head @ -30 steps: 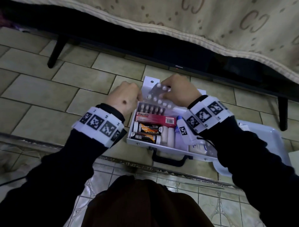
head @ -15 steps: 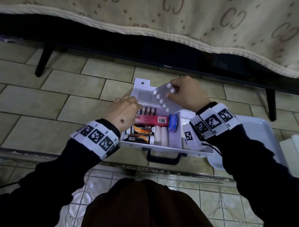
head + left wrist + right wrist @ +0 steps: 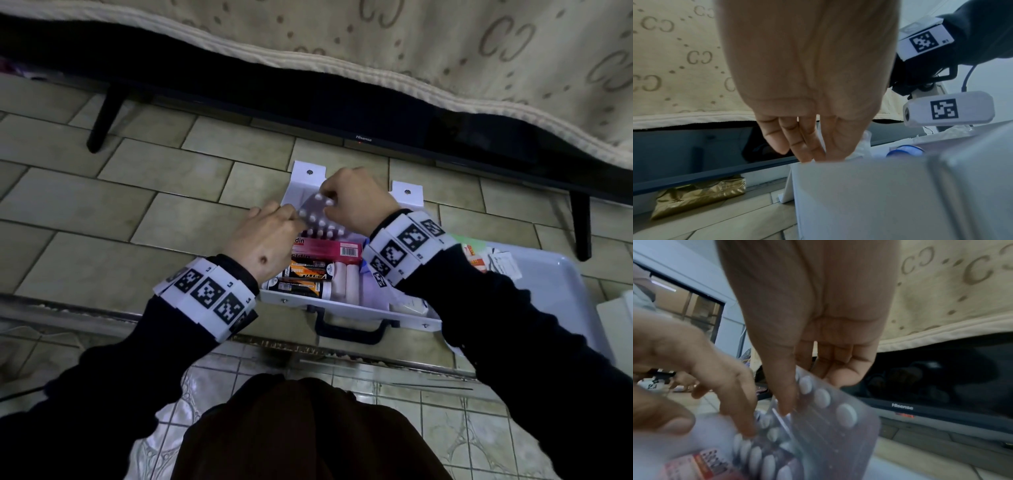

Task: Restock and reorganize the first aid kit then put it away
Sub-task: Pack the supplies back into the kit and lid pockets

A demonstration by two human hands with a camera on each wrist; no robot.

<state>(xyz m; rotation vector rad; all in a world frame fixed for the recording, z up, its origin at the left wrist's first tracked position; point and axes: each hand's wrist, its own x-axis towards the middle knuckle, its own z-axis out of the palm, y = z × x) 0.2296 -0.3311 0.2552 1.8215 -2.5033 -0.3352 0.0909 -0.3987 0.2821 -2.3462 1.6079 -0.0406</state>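
The right hand (image 3: 356,202) was pinched on a blister pack (image 3: 313,214), held tilted over the open first aid kit (image 3: 346,308). The left hand (image 3: 263,240) (fingers fairly straight) was touching strips already packed. The pack could be snagged on those strips and buckled if pressed down.

Open first aid kit on the tiled floor, with a pill strip above it

We see the white first aid kit (image 3: 346,310) lying open, its dark handle toward us. Inside it lie a red box (image 3: 329,247), two orange-and-black tubes (image 3: 308,270) side by side, white rolls (image 3: 346,279) and a strip of pills (image 3: 325,234) at the back. A clear blister strip (image 3: 313,212) with round white pills is tilted above this back part.
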